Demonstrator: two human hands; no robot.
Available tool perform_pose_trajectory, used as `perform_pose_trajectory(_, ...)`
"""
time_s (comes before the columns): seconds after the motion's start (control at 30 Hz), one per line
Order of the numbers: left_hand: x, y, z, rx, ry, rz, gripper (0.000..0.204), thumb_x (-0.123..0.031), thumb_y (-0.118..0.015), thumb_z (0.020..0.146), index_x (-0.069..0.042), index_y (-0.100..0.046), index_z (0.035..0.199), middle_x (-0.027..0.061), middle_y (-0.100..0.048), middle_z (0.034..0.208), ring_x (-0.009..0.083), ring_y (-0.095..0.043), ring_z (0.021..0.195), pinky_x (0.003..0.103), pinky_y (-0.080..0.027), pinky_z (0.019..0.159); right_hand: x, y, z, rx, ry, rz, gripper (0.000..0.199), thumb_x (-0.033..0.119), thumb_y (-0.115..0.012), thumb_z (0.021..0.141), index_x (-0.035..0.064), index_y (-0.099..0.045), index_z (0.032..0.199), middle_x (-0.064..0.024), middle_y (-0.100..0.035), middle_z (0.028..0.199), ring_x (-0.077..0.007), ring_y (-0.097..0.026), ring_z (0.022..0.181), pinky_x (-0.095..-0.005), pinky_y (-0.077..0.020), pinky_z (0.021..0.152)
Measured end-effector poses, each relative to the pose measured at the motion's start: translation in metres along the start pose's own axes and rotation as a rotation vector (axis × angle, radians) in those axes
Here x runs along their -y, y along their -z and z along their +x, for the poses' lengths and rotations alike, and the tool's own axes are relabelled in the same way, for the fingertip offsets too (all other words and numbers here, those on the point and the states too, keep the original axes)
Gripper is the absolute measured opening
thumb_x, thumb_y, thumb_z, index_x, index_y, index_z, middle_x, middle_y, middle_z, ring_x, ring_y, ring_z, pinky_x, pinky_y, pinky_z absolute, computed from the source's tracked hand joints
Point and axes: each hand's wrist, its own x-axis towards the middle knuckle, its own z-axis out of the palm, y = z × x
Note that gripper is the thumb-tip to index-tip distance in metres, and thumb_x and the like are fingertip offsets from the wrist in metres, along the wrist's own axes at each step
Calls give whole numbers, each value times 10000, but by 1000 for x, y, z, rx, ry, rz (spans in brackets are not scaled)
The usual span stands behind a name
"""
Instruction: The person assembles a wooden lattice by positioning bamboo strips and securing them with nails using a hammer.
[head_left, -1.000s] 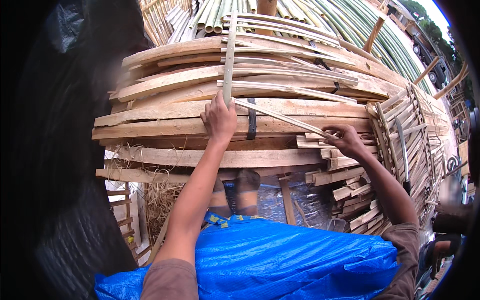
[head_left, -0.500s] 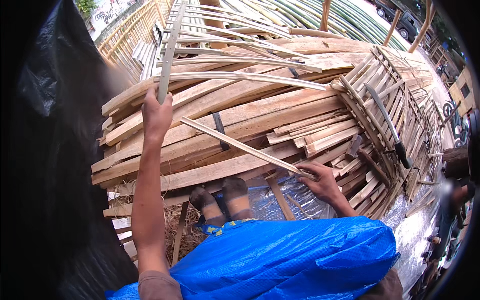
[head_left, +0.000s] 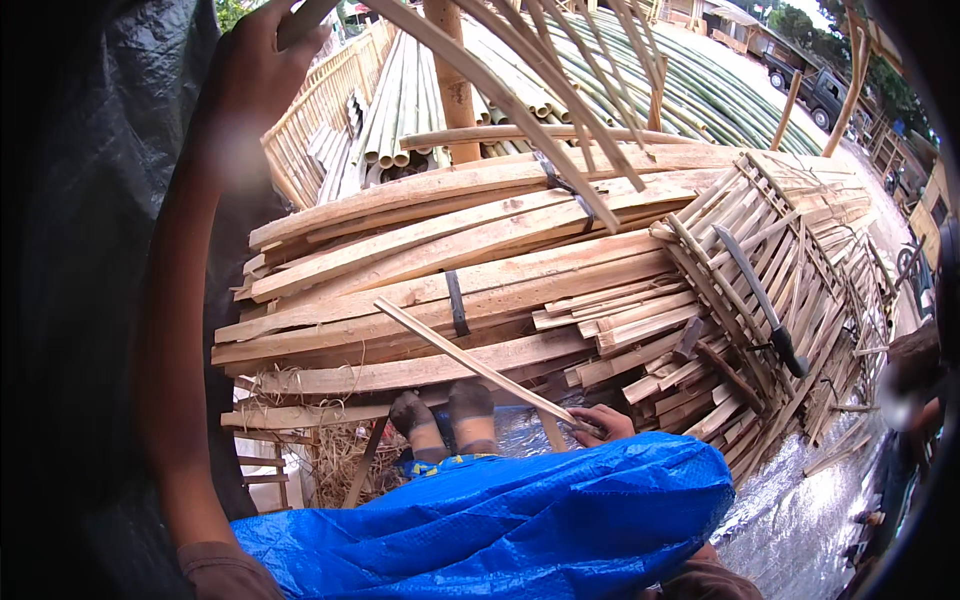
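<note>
Slat [head_left: 480,368] in your right hand [head_left: 600,422] slants far-left over the stack [head_left: 520,260]; your left hand [head_left: 262,70], raised far left, grips another strip [head_left: 500,110].

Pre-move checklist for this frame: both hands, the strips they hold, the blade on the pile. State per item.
1. Left hand closed on a bamboo strip, raised high at the frame's top: ok.
2. Right hand gripping the near end of a thin slat, low by the blue tarp: ok.
3. Slat's far end resting on the stacked bamboo planks: ok.
4. Long knife lying on the lattice bundle, apart from both hands: ok.
5. Feet sit right under the slat, close to the right hand: not ok.
6. Black band tight around the planks: cannot tell.
</note>
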Motion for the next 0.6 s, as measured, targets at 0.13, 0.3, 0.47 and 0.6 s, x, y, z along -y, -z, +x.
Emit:
perform_pose_trajectory(0.13,-18,13,3,22,-57,-104,410,-236,-659,939,-52,-606,1301,112,-701,990,136,-641,882,291,-482,806,-11,1,-6,130,7,-79,456,225,-750,867,126,-627,1295,-138,-647,1106,-232,-670,978,-320,-546,844)
perform_pose_trajectory(0.3,-62,-55,-38,308,98,-445,455,-243,-672,927,-40,-578,1324,114,-693,924,145,-626,841,323,-485,792,-28,6,-19,176,-129,-114,520,280,-748,861,154,-595,1342,-138,-615,1143,-239,-654,997,-325,-541,873)
perform_pose_trajectory(0.47,-45,-149,-130,685,152,-654,443,-222,-660,929,-3,-569,1304,155,-695,909,151,-614,768,322,-493,729,-19,-34,-19,-76,-172,88,464,67,-745,810,92,-631,1259,-143,-639,1050,-239,-666,946,-335,-537,844)
perform_pose_trajectory(0.6,-39,-219,-187,893,194,-608,413,-195,-663,915,-21,-581,1281,224,-695,1010,279,-677,893,385,-506,807,-47,-78,-14,-304,-63,-76,503,22,-731,787,68,-614,1274,-168,-635,1042,-307,-662,938,-367,-529,814)
